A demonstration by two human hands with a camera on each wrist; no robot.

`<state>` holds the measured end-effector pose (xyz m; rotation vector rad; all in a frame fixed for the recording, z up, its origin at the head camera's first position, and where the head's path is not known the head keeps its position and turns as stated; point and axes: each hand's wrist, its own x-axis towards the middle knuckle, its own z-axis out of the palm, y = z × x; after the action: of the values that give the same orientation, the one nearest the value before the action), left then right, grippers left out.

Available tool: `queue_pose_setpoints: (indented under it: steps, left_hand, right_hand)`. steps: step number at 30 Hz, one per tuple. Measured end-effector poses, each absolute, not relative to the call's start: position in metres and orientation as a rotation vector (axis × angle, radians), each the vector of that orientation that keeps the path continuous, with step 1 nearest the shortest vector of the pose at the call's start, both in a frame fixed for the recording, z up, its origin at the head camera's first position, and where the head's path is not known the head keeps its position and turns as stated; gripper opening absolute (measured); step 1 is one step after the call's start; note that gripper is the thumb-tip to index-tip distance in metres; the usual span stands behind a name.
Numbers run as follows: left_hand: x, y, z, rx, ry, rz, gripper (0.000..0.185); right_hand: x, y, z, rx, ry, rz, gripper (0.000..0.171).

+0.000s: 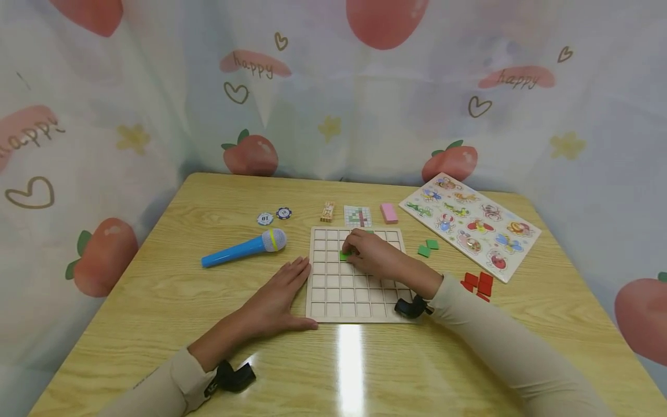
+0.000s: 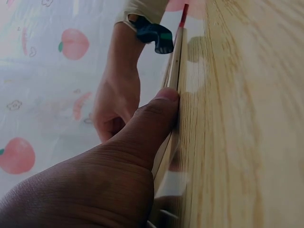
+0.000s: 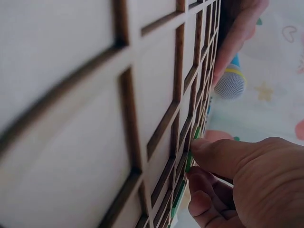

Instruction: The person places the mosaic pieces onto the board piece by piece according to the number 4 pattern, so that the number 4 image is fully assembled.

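Note:
A square wooden grid board with recessed cells lies on the table. My right hand is over its upper middle and pinches a green square tile at one of the cells. From the right wrist view, the thumb touches that tile's edge, with the fingers curled below; another green tile sits in the grid beside it. My left hand rests at the board's left side, fingers extended along the edge and thumb at the near corner. The left wrist view shows this thumb against the board's side.
Two loose green tiles and several red tiles lie right of the board. Behind it are a pattern card, a pink block and a small wooden stack. A toy microphone, poker chips and an insect puzzle flank it.

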<state>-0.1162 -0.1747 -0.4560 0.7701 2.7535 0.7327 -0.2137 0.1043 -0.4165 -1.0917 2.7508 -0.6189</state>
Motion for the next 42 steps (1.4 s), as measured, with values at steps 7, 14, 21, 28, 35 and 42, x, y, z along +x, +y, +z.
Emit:
queue_pose_setpoints:
  steps: [7,14,21,28,35,42]
  left_hand:
    - [-0.116,-0.171,-0.456,0.768,2.744,0.735,0.126]
    - [-0.114,-0.17,-0.455,0.783,2.75,0.721,0.125]
    - [-0.114,-0.173,-0.454,0.803,2.777,0.719,0.124]
    - [-0.113,-0.177,-0.454,0.777,2.769,0.745,0.125]
    - [-0.112,-0.177,-0.456,0.777,2.75,0.752,0.126]
    - [-0.113,-0.177,-0.457,0.793,2.772,0.743,0.125]
  right_hand:
    - [-0.205,0.117,-0.407,-1.052,2.751,-0.645,0.018]
    - [-0.17,0.174,-0.392,-0.951,3.015,-1.031,0.022]
    - [-0.133,0.231,-0.412,-0.606,3.27,-1.176,0.022]
    - [-0.131,0.249,-0.439,-0.37,3.166,-1.027,0.023]
    - [-0.134,0.249,-0.45,-0.361,3.121,-0.897,0.029]
    - [-0.138,0.247,-0.451,-0.372,3.125,-0.854,0.025]
